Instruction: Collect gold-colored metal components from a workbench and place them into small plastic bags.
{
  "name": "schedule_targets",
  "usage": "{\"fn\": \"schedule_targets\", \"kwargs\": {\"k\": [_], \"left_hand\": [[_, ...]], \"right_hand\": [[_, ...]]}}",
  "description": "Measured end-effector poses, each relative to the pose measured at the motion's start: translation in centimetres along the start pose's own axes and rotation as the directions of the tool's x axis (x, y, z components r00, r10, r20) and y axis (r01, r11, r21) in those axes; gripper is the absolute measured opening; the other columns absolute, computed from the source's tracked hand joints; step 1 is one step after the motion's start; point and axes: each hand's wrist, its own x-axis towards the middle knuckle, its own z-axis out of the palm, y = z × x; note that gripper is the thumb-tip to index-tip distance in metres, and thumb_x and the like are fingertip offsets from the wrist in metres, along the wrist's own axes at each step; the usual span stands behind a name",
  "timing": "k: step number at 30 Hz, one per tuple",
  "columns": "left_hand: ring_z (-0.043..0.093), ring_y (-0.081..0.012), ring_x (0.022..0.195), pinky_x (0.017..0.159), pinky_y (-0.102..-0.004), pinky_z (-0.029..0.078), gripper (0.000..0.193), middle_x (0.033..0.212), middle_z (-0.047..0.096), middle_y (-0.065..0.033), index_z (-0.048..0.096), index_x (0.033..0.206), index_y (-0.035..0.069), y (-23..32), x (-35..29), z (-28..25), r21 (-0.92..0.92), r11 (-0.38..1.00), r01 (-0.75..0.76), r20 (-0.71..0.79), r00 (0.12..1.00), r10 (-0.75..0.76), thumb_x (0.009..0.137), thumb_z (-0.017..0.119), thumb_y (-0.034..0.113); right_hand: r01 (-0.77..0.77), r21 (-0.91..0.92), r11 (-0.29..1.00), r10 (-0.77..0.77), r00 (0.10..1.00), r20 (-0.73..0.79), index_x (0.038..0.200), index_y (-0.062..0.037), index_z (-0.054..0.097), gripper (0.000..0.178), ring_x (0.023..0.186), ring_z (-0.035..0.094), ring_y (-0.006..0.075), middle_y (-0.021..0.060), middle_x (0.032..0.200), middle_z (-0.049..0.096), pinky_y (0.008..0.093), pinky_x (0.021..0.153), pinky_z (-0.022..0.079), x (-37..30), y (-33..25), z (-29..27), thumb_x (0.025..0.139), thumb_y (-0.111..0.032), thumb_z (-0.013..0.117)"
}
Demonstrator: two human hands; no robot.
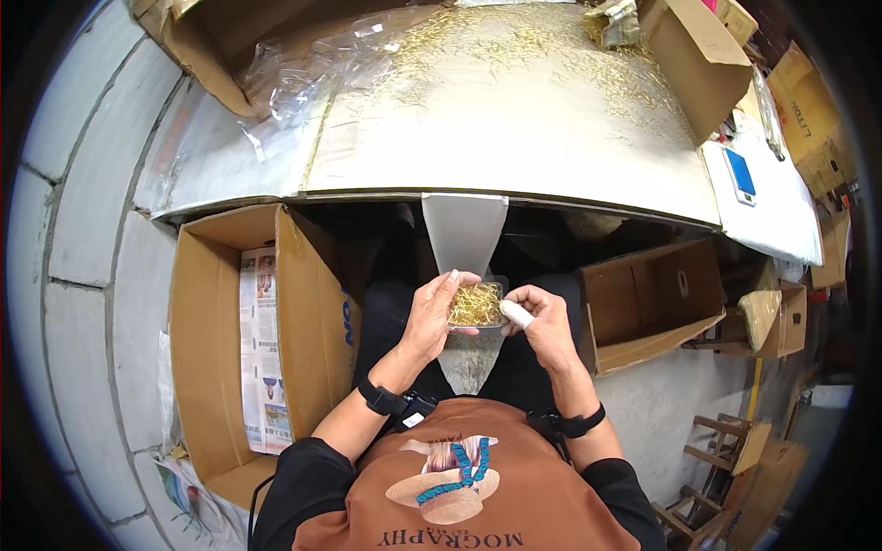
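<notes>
Over my lap, below the table's front edge, my left hand is wrapped round the left side of a small clear plastic box. Thin gold-coloured metal pieces, like pins or small nails, fill it in a loose tangle. My right hand pinches the box's right edge, and a white wrap covers one of its digits. Fingertips of the left hand show past the near and far sides of the box. Whether a lid is on it, I cannot tell.
More gold pieces lie scattered across the white table, beside clear plastic packaging. A blue-screened scale sits at the right. Open cardboard boxes stand left and right of my legs. Wooden stools are at lower right.
</notes>
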Motion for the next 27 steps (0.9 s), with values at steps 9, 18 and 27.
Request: {"fn": "schedule_targets", "kwargs": {"k": [9,18,27], "left_hand": [[0.067,-0.0159,0.076,0.051,-0.0268,0.058,0.026,0.095,0.064,-0.0096,0.057,0.108,0.0,-1.0,0.8,0.4,0.061,0.998,0.028,-0.068,0.997,-0.024,0.09,0.06,0.018],[0.067,-0.0179,0.079,0.051,-0.0278,0.057,0.042,0.096,0.064,-0.0091,0.058,0.106,0.003,6.0,-0.1,-1.2,0.006,1.0,-0.01,-0.07,0.997,0.01,0.097,0.039,0.039],[0.066,-0.014,0.07,0.047,-0.0239,0.052,0.042,0.087,0.067,-0.0075,0.06,0.102,0.002,15.7,-5.4,-12.8,0.103,0.913,-0.395,-0.389,0.829,0.402,0.098,0.037,0.037]], "right_hand": [[0.041,-0.653,0.756,-0.136,0.986,-0.096,0.083,0.0006,0.059,0.009,0.061,0.057,0.0081,0.0017,0.066,0.059,0.0221,0.053,0.044,0.2,-0.8,0.8,0.083,-0.006,0.065],[0.192,-0.048,0.98,-0.193,0.981,-0.006,0.1,0.0039,0.057,0.015,0.063,0.058,0.0105,0.0055,0.073,0.059,0.0232,0.054,0.048,1.3,-1.5,0.8,0.09,-0.007,0.056],[0.261,-0.319,0.911,-0.22,0.962,0.159,0.094,0.0022,0.061,0.011,0.064,0.058,0.0114,0.0052,0.073,0.06,0.0243,0.058,0.049,2.8,-1.1,2.9,0.087,-0.003,0.055]]}}
